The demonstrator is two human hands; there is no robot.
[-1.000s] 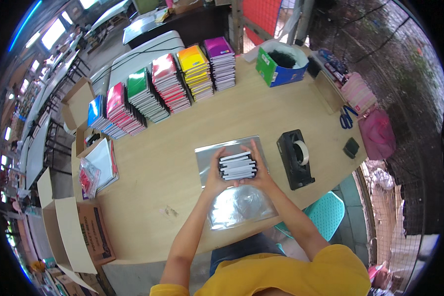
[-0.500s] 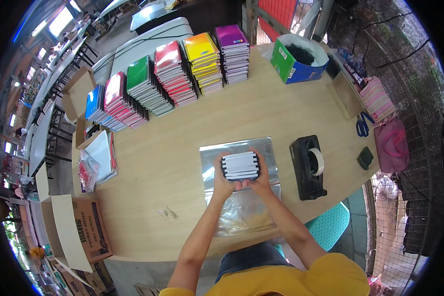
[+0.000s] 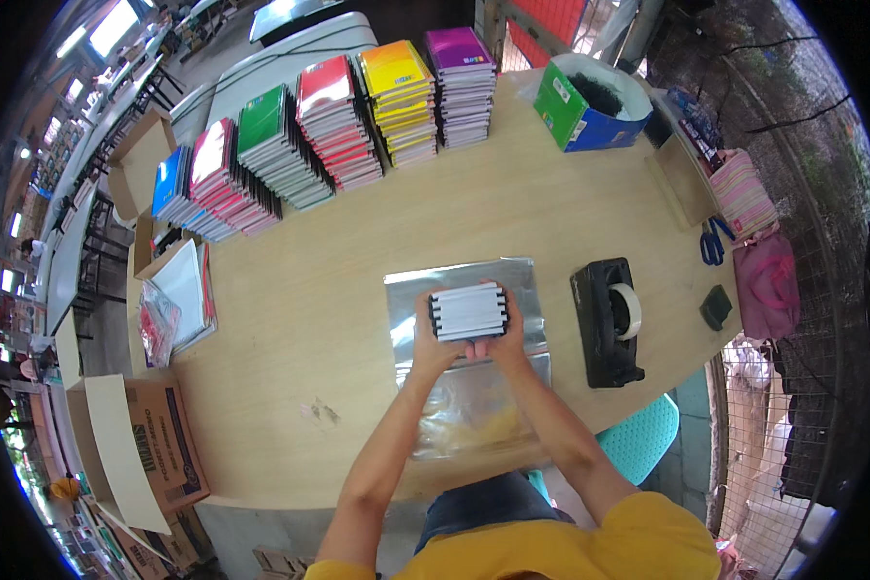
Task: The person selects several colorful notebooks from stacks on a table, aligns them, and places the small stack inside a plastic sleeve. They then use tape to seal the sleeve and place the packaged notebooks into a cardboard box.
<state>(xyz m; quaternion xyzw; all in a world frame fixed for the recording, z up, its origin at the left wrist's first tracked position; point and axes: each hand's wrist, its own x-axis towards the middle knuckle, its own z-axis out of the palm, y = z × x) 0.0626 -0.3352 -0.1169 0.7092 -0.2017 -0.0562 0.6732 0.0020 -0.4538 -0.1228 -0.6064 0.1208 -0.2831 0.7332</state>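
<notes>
A compact stack of small notebooks (image 3: 469, 311) with white page edges and dark bindings is held between both palms. My left hand (image 3: 429, 340) wraps its left side, and my right hand (image 3: 511, 338) wraps its right side, with the fingertips close together below it. Under the hands lie clear, shiny plastic bags (image 3: 474, 401) on the table. To the right of my right hand stands a black tape dispenser (image 3: 594, 329) with a roll of tape (image 3: 627, 311).
Tall stacks of notebooks in several colours, a yellow one (image 3: 396, 72) among them, line the far edge. A blue-green box (image 3: 590, 121) stands far right, near scissors (image 3: 712, 242). An opened cardboard carton (image 3: 159, 440) sits left, below papers in plastic (image 3: 186, 295).
The notebook stack is tipped slightly, so more of its white page edges face up. Both hands keep their hold. The whole view has shifted a little.
</notes>
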